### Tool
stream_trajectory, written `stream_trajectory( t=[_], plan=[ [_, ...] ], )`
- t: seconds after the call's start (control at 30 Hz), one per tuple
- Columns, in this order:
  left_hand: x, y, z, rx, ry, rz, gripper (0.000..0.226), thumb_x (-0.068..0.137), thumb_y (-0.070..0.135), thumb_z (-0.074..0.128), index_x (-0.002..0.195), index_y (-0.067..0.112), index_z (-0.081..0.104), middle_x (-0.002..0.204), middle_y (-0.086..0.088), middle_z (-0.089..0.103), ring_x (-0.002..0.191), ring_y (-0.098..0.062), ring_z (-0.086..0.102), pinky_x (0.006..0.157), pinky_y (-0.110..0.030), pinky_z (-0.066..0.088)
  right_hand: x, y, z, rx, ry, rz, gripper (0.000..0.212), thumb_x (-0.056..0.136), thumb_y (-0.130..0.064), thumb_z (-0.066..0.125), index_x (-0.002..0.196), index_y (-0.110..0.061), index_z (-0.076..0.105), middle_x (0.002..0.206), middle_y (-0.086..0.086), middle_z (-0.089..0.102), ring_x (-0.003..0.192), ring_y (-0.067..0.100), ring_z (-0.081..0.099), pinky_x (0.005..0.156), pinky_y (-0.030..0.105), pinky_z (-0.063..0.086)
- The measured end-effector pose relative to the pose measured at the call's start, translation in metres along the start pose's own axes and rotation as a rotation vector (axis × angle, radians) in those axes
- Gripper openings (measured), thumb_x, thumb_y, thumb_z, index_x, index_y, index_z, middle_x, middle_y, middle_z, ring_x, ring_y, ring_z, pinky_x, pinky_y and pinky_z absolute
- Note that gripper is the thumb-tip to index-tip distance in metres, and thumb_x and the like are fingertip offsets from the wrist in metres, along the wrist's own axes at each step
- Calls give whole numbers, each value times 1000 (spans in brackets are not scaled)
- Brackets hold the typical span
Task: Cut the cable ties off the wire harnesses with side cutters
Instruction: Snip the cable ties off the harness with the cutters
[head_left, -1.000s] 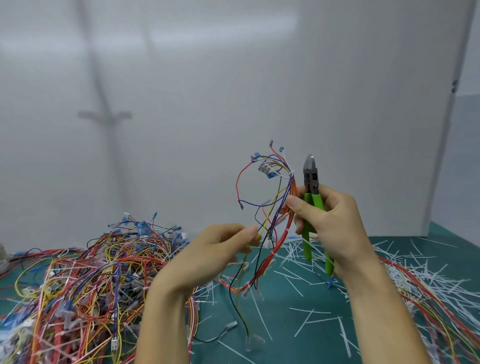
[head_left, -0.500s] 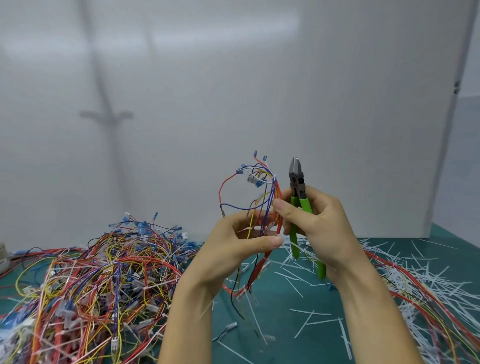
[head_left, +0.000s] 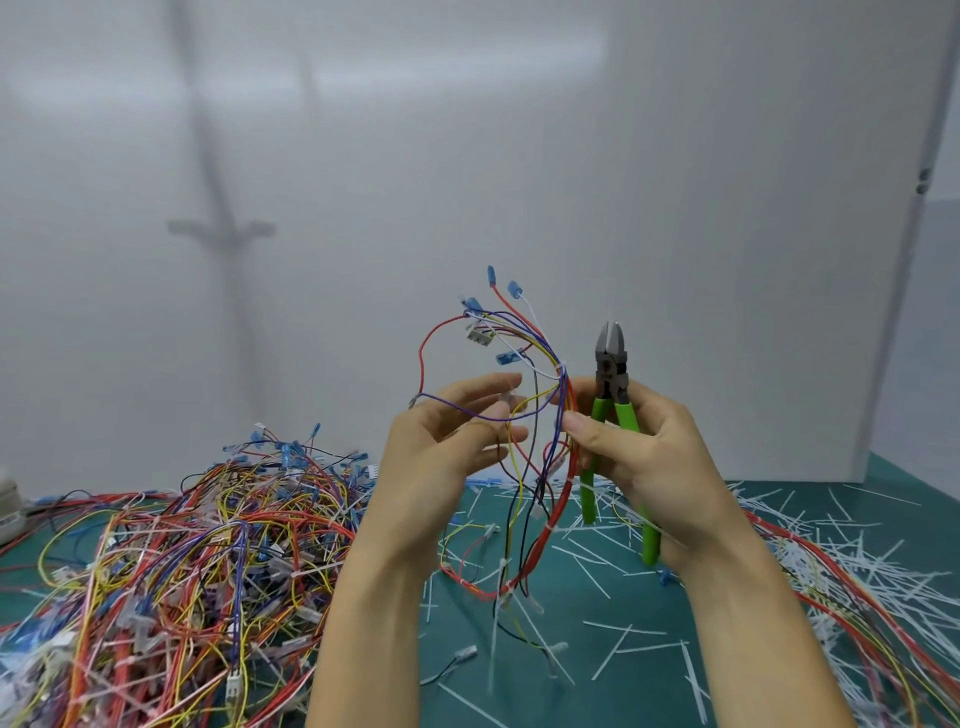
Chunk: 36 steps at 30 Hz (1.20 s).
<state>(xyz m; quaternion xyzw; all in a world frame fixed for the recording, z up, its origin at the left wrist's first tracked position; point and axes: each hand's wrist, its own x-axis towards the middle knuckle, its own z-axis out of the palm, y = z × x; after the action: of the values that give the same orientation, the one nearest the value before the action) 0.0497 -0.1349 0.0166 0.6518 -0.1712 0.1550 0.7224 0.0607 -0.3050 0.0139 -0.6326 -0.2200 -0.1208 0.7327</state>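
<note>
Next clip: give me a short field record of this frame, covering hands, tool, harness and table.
left hand: fingers spread among loose wires; blurred
right hand: grips the side cutters; thumb and forefinger pinch the wire harness
side cutters: green handles, jaws pointing up, not on any tie
wire harness: held up above the table
pile: tangled harnesses, on the left of the green mat
cut ties: white, strewn centre and right

Wire pile (head_left: 182, 561) crowds left, cut ties (head_left: 857, 571) litter right (bare mat (head_left: 571, 701) between)
</note>
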Motion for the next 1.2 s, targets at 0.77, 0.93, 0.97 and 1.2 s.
stream_trajectory(
  t=[0.77, 0.93, 0.97, 1.2],
  plan=[
    [-4, 7, 7, 337, 18, 38, 9, 79, 25, 80, 84, 21, 73, 74, 7, 73, 70, -4, 66, 65, -19, 52, 2, -1, 1, 48, 48, -30, 18, 68, -29, 77, 86, -27, 78, 79, 10, 71, 69, 23, 65, 65, 31, 58],
    [-5, 10, 5, 387, -54, 72, 26, 86, 5, 65, 88, 29, 77, 85, 15, 75, 81, 0, 65, 75, -21, 47, 4, 1, 6, 22, 78, -19, 8, 79, -15, 77, 83, -22, 76, 69, 2, 67, 62, 18, 58, 59, 30, 53],
    [-6, 11, 3, 380, -108, 56, 32, 87, 3, 61, 90, 30, 77, 88, 15, 75, 84, 2, 66, 76, -17, 48, 4, 1, 7, 18, 86, -14, 7, 79, -14, 78, 83, -20, 76, 71, 4, 67, 62, 19, 60, 60, 32, 54],
    [-7, 7, 0, 309, -214, 9, 9, 88, 17, 71, 96, 17, 75, 86, 4, 76, 79, -6, 69, 70, -11, 48, 4, 2, 14, 19, 91, 3, 4, 82, -16, 77, 83, -19, 75, 77, 9, 70, 67, 21, 66, 62, 36, 57]
  ],
)
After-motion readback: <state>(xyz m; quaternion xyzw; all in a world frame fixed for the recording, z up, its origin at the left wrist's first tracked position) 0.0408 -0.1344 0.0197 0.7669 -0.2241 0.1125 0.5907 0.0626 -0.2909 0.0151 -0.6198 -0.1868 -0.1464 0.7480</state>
